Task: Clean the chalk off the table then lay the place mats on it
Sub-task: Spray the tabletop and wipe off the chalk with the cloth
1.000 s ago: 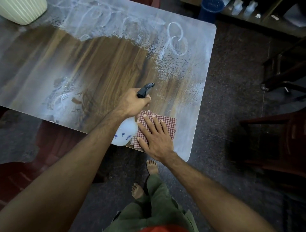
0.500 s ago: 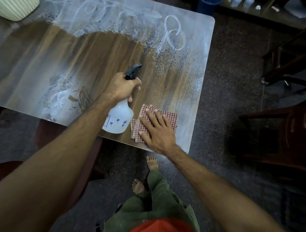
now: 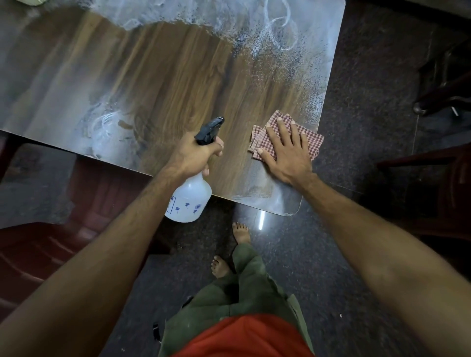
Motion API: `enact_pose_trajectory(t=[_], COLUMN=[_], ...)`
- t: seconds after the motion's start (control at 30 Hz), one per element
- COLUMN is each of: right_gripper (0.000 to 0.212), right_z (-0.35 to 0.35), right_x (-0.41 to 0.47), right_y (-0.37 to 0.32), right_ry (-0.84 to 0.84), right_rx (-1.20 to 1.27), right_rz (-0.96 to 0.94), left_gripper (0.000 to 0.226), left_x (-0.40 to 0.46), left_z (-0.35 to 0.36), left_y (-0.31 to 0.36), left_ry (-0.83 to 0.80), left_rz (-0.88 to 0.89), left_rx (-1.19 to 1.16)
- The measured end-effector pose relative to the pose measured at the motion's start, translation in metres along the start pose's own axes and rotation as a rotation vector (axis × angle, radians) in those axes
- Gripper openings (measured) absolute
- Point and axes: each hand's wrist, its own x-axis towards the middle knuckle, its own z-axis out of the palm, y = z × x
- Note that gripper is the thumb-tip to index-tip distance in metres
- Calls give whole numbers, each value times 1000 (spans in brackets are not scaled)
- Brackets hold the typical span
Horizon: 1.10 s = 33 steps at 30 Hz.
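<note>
The wooden table [image 3: 163, 76] fills the upper part of the head view. White chalk scribbles [image 3: 277, 28] and speckled dust cover its far right corner, and a fainter chalk patch [image 3: 107, 124] lies near the front edge. My left hand [image 3: 196, 155] grips the neck of a white spray bottle [image 3: 188, 201] with a black nozzle, held over the front edge. My right hand [image 3: 285, 150] presses flat, fingers spread, on a folded red-and-white checked cloth [image 3: 313, 145] at the table's right edge.
Dark red chairs stand at the left [image 3: 38, 242] and at the right [image 3: 438, 183] of the table. A pale ribbed pot [image 3: 33, 2] peeks in at the top left. My bare feet [image 3: 240, 233] stand on the dark speckled floor below the table's front corner.
My right hand has slid the cloth to the right, up to the table's right edge. My left hand has pulled the spray bottle back toward the front edge.
</note>
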Motion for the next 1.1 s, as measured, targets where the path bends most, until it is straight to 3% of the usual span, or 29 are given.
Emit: enact_pose_trajectory(t=[0.47, 0.83, 1.1], right_gripper=[57, 65, 73], right_z=[-7, -44, -49], right_x=[16, 99, 99], right_y=[0, 1, 11], right_ry=[29, -244, -287], right_rx=[119, 87, 29], right_rz=[8, -56, -125], left_gripper=[10, 5, 17], left_x=[-44, -64, -77], left_z=[0, 40, 50], left_y=[-35, -69, -67], left_ry=[-36, -159, -164], left_rz=[28, 3, -18], left_rx=[17, 97, 231])
